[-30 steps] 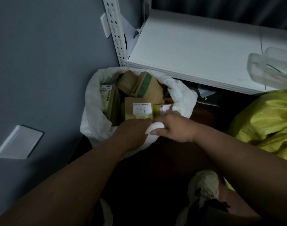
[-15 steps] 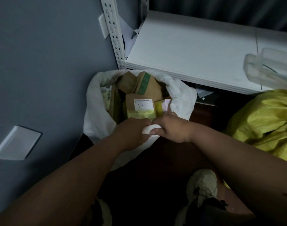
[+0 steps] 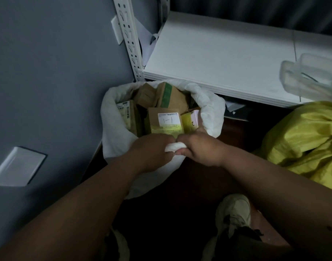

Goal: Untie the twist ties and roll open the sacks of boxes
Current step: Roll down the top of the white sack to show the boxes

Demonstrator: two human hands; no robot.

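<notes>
woven plastic, kraft card and painted steel

white sack at the centre looks like matt woven plastic, its rolled rim soft and crinkled. inside it, boxes of plain brown cardboard, dull and fibrous, with smooth paper labels and a strip of green tape. at three o'clock, a yellow sack, woven too, with a faint sheen on its creases. at twelve, a perforated upright of white-painted metal beside a smooth matt white shelf board. on it, a cloudy translucent plastic container. the wall at nine is flat matt grey.
</notes>
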